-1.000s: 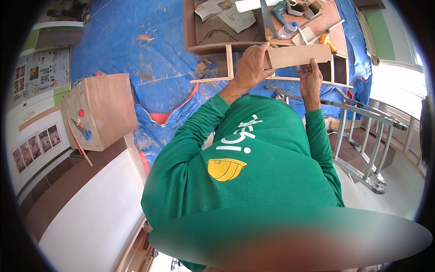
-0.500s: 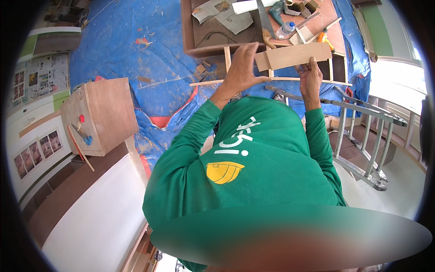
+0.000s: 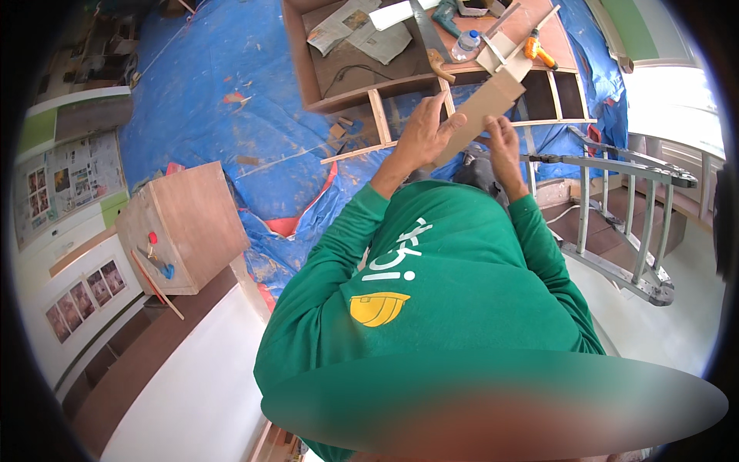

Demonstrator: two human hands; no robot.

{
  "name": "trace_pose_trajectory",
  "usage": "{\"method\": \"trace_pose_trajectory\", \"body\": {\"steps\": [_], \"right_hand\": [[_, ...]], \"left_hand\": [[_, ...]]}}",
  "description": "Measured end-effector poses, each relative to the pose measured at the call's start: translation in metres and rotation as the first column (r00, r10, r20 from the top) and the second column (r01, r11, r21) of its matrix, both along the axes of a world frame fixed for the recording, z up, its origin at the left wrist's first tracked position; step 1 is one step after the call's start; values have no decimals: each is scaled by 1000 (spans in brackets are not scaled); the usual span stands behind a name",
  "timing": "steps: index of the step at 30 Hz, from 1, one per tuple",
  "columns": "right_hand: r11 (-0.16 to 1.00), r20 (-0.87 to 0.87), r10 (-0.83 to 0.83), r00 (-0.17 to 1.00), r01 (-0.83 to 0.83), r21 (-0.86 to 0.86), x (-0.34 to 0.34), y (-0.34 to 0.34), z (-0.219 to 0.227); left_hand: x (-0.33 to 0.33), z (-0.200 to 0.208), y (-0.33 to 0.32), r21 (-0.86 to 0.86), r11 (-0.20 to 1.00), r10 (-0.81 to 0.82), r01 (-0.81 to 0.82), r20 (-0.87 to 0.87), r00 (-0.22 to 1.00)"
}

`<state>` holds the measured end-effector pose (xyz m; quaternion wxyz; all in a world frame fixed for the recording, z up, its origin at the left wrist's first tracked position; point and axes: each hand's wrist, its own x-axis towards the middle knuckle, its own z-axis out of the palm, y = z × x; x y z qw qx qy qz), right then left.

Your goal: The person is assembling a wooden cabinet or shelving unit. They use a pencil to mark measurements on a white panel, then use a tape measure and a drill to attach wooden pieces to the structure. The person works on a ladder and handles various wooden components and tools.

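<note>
A short, flat light-brown wooden board (image 3: 483, 109) is held up in front of my chest, slanting from lower left to upper right. My left hand (image 3: 425, 132) lies along its left edge, with the thumb against it and the fingers pointing up. On the opposite edge, my right hand (image 3: 503, 146) grips the board between thumb and bent fingers. Beyond the hands lies a cabinet carcass with a thin wooden frame (image 3: 379, 117) along its near side. On it are a handsaw (image 3: 440, 66), a water bottle (image 3: 466, 46) and an orange drill (image 3: 540, 51).
A stepladder (image 3: 616, 165) lies at the right. Blue sheeting (image 3: 208, 69) covers the floor. To the left stands a wooden box (image 3: 188, 227) with small tools on it. A green power tool (image 3: 446, 15) and newspaper sheets (image 3: 358, 35) lie on the carcass.
The board has turned from nearly level to a steep slant. My left hand has moved from beside its left end onto its edge; my right hand has come lower and inward.
</note>
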<state>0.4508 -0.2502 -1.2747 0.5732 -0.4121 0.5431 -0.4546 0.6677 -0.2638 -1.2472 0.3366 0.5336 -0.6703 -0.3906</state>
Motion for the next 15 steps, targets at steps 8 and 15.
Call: {"method": "trace_pose_trajectory", "body": {"steps": [8, 15], "right_hand": [[961, 166, 188, 968, -216, 172, -15, -7, -15], [883, -192, 406, 893, -330, 333, -129, -92, -61]], "left_hand": [[-41, -55, -23, 492, 870, 114, 42, -283, 952], [-18, -136, -11, 516, 827, 174, -221, 139, 975]]}}
